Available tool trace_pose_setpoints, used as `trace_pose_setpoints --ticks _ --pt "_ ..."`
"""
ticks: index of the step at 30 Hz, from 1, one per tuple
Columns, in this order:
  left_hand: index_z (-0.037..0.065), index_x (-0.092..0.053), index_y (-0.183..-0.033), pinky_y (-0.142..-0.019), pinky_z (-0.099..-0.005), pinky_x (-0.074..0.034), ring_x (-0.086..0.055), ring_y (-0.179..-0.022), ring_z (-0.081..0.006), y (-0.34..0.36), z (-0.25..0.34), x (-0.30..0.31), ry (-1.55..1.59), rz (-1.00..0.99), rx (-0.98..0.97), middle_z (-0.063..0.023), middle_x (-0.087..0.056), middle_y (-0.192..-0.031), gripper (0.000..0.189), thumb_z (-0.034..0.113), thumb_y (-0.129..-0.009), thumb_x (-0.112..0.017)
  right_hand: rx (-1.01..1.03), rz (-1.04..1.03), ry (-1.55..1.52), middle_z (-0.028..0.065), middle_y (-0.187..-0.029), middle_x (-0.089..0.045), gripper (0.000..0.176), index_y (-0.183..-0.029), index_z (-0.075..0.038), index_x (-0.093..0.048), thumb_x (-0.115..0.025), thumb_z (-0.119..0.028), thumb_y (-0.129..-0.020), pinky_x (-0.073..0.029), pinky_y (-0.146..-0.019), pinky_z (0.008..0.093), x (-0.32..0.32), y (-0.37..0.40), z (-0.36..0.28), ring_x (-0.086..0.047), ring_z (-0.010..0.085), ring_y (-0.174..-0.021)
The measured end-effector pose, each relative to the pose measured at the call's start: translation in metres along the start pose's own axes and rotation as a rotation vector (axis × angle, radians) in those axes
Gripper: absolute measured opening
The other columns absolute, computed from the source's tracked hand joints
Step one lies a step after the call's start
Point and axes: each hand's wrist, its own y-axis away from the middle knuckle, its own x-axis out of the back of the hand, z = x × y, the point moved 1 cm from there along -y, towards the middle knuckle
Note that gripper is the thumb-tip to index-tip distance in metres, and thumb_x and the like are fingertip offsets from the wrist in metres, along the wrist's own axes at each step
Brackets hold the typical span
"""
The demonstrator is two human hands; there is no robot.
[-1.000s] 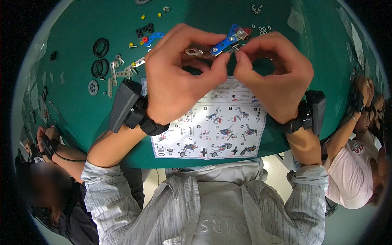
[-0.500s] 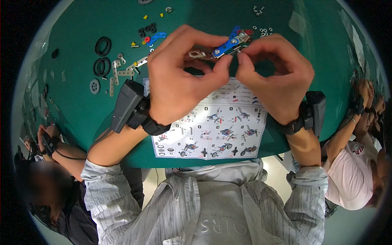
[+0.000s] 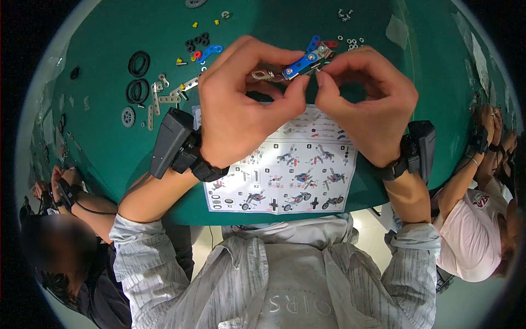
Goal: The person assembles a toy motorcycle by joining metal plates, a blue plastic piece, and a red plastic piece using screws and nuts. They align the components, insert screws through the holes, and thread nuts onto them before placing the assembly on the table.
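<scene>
My left hand (image 3: 249, 104) pinches a small assembly (image 3: 300, 64) of blue, red and silver perforated pieces joined with screws. The assembly slants up to the right above the instruction sheet (image 3: 279, 181). At its lower right side is my right hand (image 3: 370, 98), thumb and forefinger closed at a small metal part (image 3: 319, 69) whose shape is hard to make out. The fingertips of both hands almost meet. My left fingers cover part of the assembly's left end, where a silver loop-shaped piece (image 3: 261, 74) sticks out.
On the green table (image 3: 181, 148) lie black rings (image 3: 138, 63), a grey gear (image 3: 127, 117), silver perforated strips (image 3: 155, 101), a blue piece (image 3: 210, 52), and nuts (image 3: 353, 41) and screws (image 3: 345, 15). Other people's hands (image 3: 489, 120) show at the right and left edges.
The assembly has tilted and shifted slightly in my left fingers. My right hand has moved a little to the left, still closed beside it.
</scene>
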Motion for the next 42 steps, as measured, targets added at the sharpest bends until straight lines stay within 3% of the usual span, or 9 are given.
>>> trace_pose_setpoints --ticks 25,28,42 --pt "-0.006 -0.062 -0.112 -0.076 -0.0251 -0.059 -0.071 -0.093 -0.0197 -0.002 0.0003 0.0008 0.0 -0.023 -0.003 -0.0103 -0.061 -0.105 0.032 -0.009 -0.081 -0.072 -0.004 -0.018 0.007 0.0059 -0.079 -0.068 0.015 -0.083 0.001 -0.068 -0.077 0.002 -0.07 -0.055 -0.064 0.0227 0.0023 0.0002 0.0029 -0.069 0.0107 -0.07" --pt "-0.006 -0.062 -0.112 -0.076 -0.0251 -0.059 -0.071 -0.095 -0.0204 -0.0016 -0.0007 0.0003 0.01 -0.013 -0.02 -0.0109 -0.061 -0.106 0.032 -0.009 -0.082 -0.072 -0.054 -0.109 0.033 0.0064 -0.089 -0.066 0.019 -0.092 0.006 -0.065 -0.072 0.011 -0.076 -0.055 -0.074 0.0227 0.0054 0.0017 -0.0033 -0.066 0.0109 -0.081" --pt "-0.005 -0.062 -0.112 -0.076 -0.0248 -0.059 -0.07 -0.093 -0.0174 -0.0012 -0.0019 -0.0009 0.037 -0.013 0.008 -0.01 -0.062 -0.106 0.032 -0.009 -0.082 -0.072 -0.139 -0.038 -0.032 0.0074 -0.088 -0.069 0.017 -0.09 0.004 -0.067 -0.075 0.006 -0.075 -0.056 -0.07 0.0229 0.0038 0.0023 -0.003 -0.069 0.0111 -0.078"
